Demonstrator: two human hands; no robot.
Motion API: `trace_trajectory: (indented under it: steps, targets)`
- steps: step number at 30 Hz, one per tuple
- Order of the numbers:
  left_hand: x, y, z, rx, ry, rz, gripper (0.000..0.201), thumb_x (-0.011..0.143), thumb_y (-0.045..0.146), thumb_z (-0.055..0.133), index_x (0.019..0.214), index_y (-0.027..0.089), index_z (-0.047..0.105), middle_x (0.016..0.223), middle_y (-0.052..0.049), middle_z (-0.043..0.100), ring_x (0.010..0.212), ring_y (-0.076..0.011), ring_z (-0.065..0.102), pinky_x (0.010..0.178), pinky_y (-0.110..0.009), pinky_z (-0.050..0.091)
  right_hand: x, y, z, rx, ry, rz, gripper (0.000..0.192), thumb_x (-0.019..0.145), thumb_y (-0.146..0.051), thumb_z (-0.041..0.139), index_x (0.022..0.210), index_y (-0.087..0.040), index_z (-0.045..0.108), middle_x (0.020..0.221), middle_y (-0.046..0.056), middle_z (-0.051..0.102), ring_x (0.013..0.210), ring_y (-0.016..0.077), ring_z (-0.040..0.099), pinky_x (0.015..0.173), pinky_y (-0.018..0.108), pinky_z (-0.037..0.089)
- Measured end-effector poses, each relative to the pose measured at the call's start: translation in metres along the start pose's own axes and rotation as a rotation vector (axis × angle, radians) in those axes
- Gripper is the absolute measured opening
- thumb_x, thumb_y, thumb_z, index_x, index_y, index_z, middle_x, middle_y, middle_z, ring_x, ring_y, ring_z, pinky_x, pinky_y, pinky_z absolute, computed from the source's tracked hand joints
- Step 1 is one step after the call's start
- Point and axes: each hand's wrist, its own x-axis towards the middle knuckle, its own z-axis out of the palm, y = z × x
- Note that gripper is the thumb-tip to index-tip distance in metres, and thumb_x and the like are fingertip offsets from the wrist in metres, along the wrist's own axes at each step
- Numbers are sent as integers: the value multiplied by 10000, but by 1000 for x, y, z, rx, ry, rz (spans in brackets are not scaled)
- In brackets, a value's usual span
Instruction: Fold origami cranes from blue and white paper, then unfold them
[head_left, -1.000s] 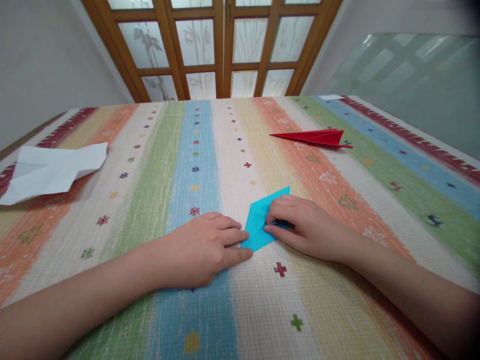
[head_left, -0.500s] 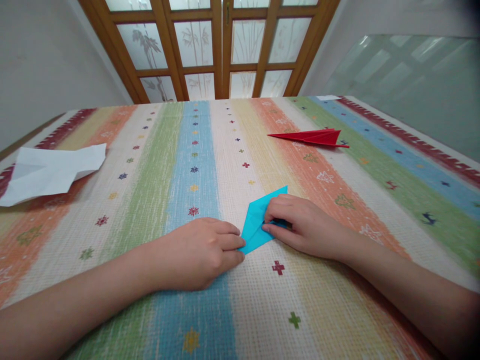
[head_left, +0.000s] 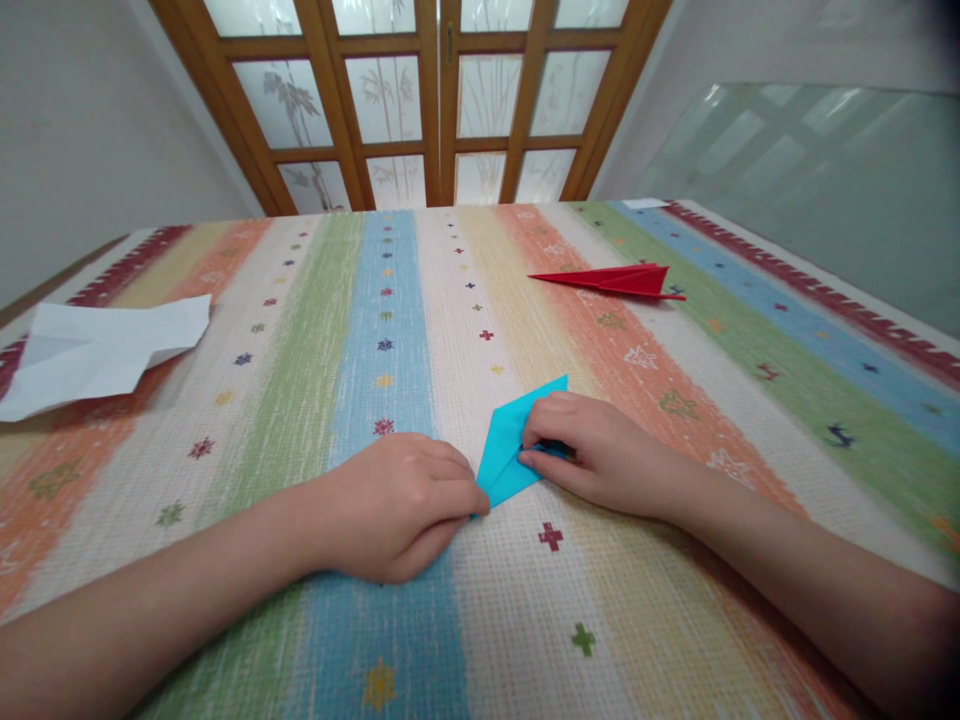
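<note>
A folded sheet of bright blue paper [head_left: 501, 446] lies on the striped tablecloth, with a pointed tip toward me and another pointing away to the right. My left hand [head_left: 409, 505] is closed at the near left tip, its fingertips pinching or pressing that corner. Over the right part of the paper, my right hand [head_left: 592, 450] has thumb and index finger brought together on a folded edge. The paper's right side is partly hidden under that hand.
Beyond my right hand lies a red folded paper plane [head_left: 607, 280]. A creased white sheet [head_left: 105, 350] rests at the left edge of the tablecloth [head_left: 300, 330]. Another bit of white [head_left: 643, 203] is at the far right edge. Wood-framed glass doors [head_left: 431, 100] stand behind the table.
My left fingers have curled in more at the blue paper's near tip, from a flatter press. My right hand keeps its hold. The whole view has shifted slightly.
</note>
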Motion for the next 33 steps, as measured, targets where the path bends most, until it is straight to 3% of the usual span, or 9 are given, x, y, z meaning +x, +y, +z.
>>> trace_trajectory:
  steps: [4,7,12,17,20,26,33]
  targets:
    - [2,2,6,21,-74,-18,323,967,206,469,1245,156,625,1008,-100,706,971,-258,643,883,-447,522,-1,1,0,2,4,-6,149,961,-290,581,879,-174,628,826,28,632,793,180,545,739,318,369]
    - [1,4,9,46,-104,-25,306,966,248,498,1219,158,646,1041,-107,693,996,-268,625,913,-463,507,-2,1,-1,7,2,-4,148,963,-286,578,880,-174,627,835,30,638,797,180,549,739,317,369]
    - [1,2,10,-5,-49,-38,271,951,305,546,1137,161,681,1212,-118,671,1140,-280,608,1024,-467,477,-1,0,-1,6,5,3,132,957,-283,592,886,-180,632,844,29,647,809,183,555,749,319,372]
    - [0,1,7,-55,-40,-15,222,943,290,555,1054,163,700,1150,-90,720,1158,-265,625,1061,-423,475,0,0,-2,-5,-13,18,130,958,-287,597,894,-179,634,852,31,653,809,185,564,741,318,380]
    - [-1,1,8,-40,-51,-10,242,942,325,555,1065,158,679,1160,-107,712,1188,-286,610,1084,-456,454,-1,2,-6,-28,-30,53,159,949,-335,623,905,-183,636,864,32,658,811,188,570,732,315,388]
    - [-1,0,19,-12,-63,-26,389,896,500,599,1043,140,612,1379,-199,576,1270,-342,551,1132,-533,382,-3,8,-16,-76,-50,187,197,892,-376,693,923,-194,626,836,20,646,743,180,559,663,297,382]
    - [3,-3,22,-46,-101,-54,530,858,591,630,1133,142,568,1507,-223,455,1416,-375,402,1180,-592,273,-3,11,-16,-8,-12,63,131,921,-313,655,952,-186,658,882,36,673,799,176,588,727,302,426]
